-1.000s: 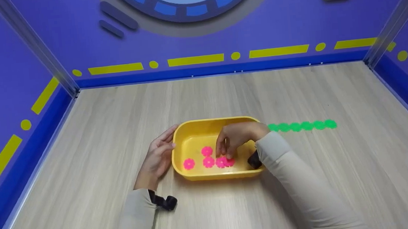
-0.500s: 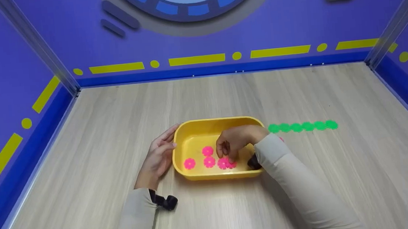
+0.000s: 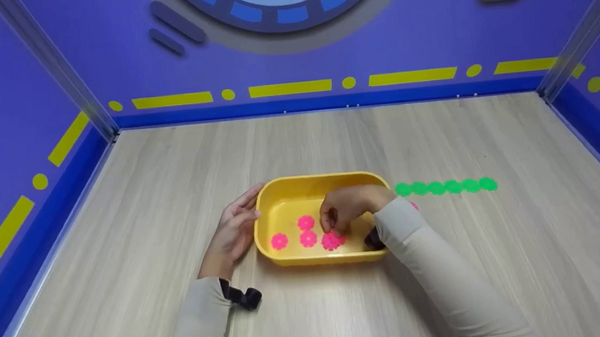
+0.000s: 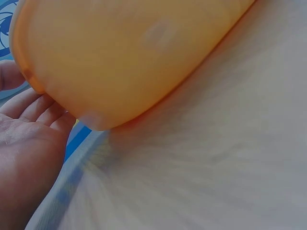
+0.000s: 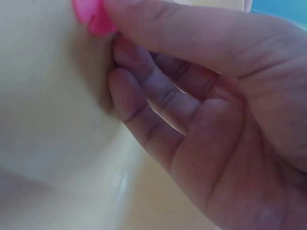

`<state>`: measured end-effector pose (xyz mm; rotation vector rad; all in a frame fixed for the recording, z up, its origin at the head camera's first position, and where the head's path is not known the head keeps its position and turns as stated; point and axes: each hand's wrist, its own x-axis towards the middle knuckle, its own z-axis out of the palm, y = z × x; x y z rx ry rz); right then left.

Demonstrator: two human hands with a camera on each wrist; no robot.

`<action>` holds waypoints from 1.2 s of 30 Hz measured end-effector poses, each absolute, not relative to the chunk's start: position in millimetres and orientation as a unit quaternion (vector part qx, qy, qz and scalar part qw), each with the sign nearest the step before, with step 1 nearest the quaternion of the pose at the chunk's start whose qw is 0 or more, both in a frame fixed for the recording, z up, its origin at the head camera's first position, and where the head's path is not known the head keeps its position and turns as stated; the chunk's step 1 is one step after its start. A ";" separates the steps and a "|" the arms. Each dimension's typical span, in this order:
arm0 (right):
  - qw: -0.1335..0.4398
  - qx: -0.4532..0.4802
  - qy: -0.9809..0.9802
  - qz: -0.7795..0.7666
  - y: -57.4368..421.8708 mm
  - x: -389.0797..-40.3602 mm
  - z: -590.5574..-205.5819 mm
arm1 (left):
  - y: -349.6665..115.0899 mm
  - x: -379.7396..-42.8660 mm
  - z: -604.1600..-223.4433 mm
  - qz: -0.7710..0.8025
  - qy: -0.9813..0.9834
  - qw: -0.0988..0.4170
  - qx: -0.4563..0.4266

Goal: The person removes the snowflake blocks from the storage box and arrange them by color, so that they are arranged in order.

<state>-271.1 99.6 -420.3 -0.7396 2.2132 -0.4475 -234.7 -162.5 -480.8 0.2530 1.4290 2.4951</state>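
My left hand [image 3: 232, 231] holds the left end of a yellow plastic basin [image 3: 325, 259], thumb at the rim and fingers along the outside wall. Its fingers also show against the basin in the left wrist view. Inside, my right hand [image 3: 355, 204] reaches down with curled fingers onto overlapping pink flower-shaped discs [image 3: 332, 240]. The right wrist view shows the thumb on a pink disc [image 5: 98, 19], which it pinches; the index finger is mostly hidden. Several other pink discs [image 3: 308, 238] lie flat on the basin floor, left of that hand.
A straight row of green flower-shaped discs [image 3: 445, 186] lies on the wooden table [image 3: 169, 163], right of the basin. A bit of pink [image 3: 414, 205] peeks out beside the right sleeve. Blue-purple panels [image 3: 290, 60] wall the table at the back and sides.
The right hand has stayed over the overlapping pink discs, its fingers shifting slightly; those discs have moved more fully over one another. The left hand and basin look the same.
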 end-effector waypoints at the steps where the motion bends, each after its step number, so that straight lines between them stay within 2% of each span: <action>1: 0.372 -0.289 0.865 -0.175 99.7 -271.2 -420.1 | -162.5 -234.7 -480.9 0.857 0.491 0.126 0.087; 12: 0.324 -0.316 0.875 -0.174 107.3 -275.1 -418.4 | -162.5 -235.0 -481.0 0.853 0.498 0.134 0.087; 21: 0.311 -0.319 0.874 -0.192 115.5 -279.6 -416.2 | -161.3 -234.9 -481.0 0.859 0.489 0.127 0.085; 36: 0.257 -0.331 0.877 -0.235 129.9 -277.0 -396.3 | -161.3 -233.9 -481.0 0.861 0.486 0.120 0.084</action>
